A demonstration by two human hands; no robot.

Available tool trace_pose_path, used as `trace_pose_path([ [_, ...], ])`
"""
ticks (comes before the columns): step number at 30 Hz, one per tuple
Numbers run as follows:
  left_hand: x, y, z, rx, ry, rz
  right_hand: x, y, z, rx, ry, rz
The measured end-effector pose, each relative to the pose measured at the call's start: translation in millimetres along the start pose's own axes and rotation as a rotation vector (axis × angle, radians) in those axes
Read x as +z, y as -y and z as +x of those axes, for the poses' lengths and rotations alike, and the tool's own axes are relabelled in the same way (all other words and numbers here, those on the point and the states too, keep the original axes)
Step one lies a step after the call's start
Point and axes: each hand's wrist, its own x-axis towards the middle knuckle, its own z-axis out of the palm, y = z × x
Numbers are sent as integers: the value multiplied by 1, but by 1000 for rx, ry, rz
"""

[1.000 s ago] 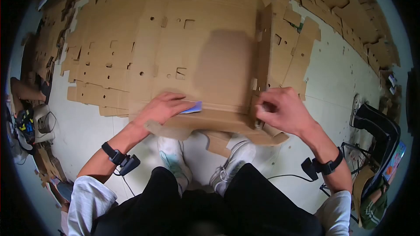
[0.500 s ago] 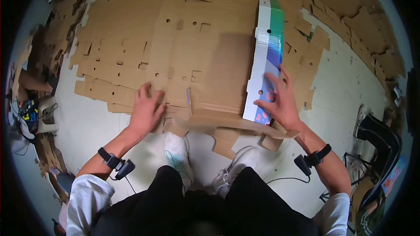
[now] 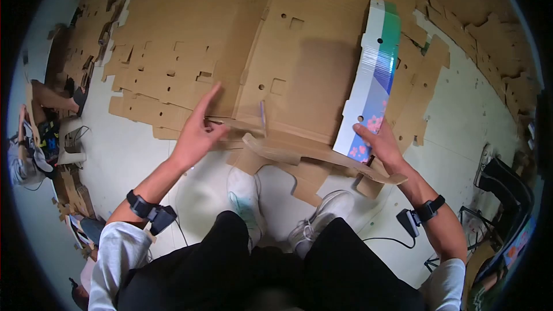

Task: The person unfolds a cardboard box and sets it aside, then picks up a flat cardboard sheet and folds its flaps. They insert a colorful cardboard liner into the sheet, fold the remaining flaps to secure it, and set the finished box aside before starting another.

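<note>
A large brown cardboard box blank [image 3: 322, 75] lies before me, brown inside up, with punched holes and slots. Along its right side, a folded strip with white, green and blue print and pink flowers [image 3: 368, 89] stands out. My right hand [image 3: 385, 145] grips this strip near its front end, thumb on top and the other fingers hidden behind. At the blank's front left corner, my left hand [image 3: 196, 133] is open, index finger stretched forward and thumb apart, beside a flap edge. A bent front flap [image 3: 276, 151] curls up toward my shoes.
Flat cardboard sheets [image 3: 167, 75] are stacked beneath and to the left. My white shoes [image 3: 245, 196] stand on the pale floor at the near side. A black chair [image 3: 507, 184] is at the right. Another person's leg [image 3: 55, 97] shows at the far left.
My right hand has closed on the printed strip, thumb now on top. The blank has shifted right, and its front flap has bent more on the left. My left hand has turned, index finger extended.
</note>
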Motion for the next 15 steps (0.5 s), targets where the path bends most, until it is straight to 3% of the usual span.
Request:
trace_pose_path([
  [3,-1,-17,5,136,-59,424,0,4,-4,10,3,57],
  [7,-1,-30,10,363,-40,506,-5,8,-10,51,78,19],
  [8,3,-36,10,542,-28,456,-5,9,-12,62,107,-2],
  [11,17,-43,15,780,246,604,2,-3,-14,2,97,54],
  [15,60,-44,24,771,469,495,0,-13,-8,-44,110,44],
])
